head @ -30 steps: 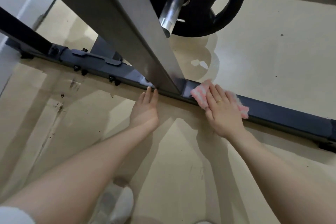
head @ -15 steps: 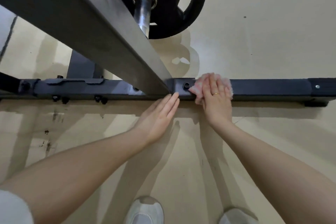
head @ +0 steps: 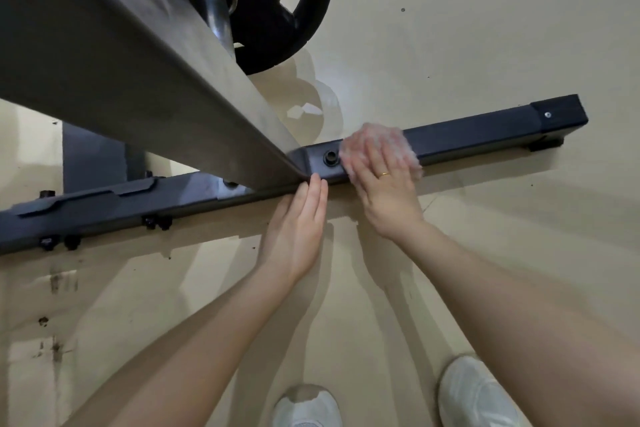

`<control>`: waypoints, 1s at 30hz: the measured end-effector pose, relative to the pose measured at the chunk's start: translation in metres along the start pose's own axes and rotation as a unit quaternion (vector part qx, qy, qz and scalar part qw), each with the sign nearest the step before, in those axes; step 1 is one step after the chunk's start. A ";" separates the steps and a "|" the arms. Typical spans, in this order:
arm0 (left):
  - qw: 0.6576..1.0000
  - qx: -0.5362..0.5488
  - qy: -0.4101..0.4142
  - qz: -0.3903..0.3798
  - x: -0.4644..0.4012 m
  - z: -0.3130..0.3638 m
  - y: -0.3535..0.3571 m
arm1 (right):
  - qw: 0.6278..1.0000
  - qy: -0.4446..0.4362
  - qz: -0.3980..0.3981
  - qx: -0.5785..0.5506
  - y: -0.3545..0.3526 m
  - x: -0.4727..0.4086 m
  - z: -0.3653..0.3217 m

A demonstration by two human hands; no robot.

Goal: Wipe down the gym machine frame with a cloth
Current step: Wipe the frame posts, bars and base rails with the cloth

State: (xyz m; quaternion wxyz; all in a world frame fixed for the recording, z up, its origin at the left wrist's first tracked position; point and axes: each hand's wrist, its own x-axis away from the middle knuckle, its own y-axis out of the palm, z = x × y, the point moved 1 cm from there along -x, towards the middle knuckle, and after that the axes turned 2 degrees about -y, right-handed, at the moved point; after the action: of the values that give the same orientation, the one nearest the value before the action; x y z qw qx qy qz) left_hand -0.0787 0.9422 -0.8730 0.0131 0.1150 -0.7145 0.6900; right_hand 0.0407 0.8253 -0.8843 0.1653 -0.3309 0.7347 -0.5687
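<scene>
A dark base bar (head: 478, 133) of the gym machine frame lies across the floor. A grey upright post (head: 138, 80) meets it near the middle. My right hand (head: 384, 180) lies flat on a pink and white cloth (head: 398, 142), pressing it onto the bar just right of a bolt hole (head: 330, 158). The cloth is blurred and mostly under my fingers. My left hand (head: 298, 229) has straight fingers, with the tips touching the bar's near edge at the foot of the post.
A black weight plate (head: 294, 10) on a steel peg (head: 218, 21) hangs above the bar behind the post. Bolts (head: 157, 220) stick out of the bar's left part. My two white shoes (head: 478, 392) stand on the beige floor (head: 485, 28) below.
My right hand and the cloth have slid slightly right along the bar, off the bolt hole. My left hand has turned more upright against the bar. The view has tilted.
</scene>
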 end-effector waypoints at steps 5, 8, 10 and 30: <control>0.999 -0.006 0.023 -0.038 0.004 -0.003 -0.004 | 0.995 0.015 -0.093 0.024 -0.012 0.004 -0.002; 0.997 -0.002 0.021 -0.071 0.005 -0.005 -0.013 | 0.982 0.129 -0.133 0.043 -0.024 -0.001 0.020; 0.997 0.014 0.013 -0.079 0.002 -0.003 -0.020 | 0.983 0.123 -0.127 0.046 -0.019 -0.003 0.012; 0.991 0.050 -0.124 -0.017 -0.012 0.022 -0.010 | 0.943 -0.303 -0.116 0.078 -0.026 -0.072 0.023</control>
State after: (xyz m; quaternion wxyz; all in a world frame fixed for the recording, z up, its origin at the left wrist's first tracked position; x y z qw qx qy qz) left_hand -0.0616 0.9220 -0.8662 -0.0699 0.2120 -0.6734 0.7048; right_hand 0.1152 0.8537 -0.8768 0.3382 -0.5565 0.5595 -0.5127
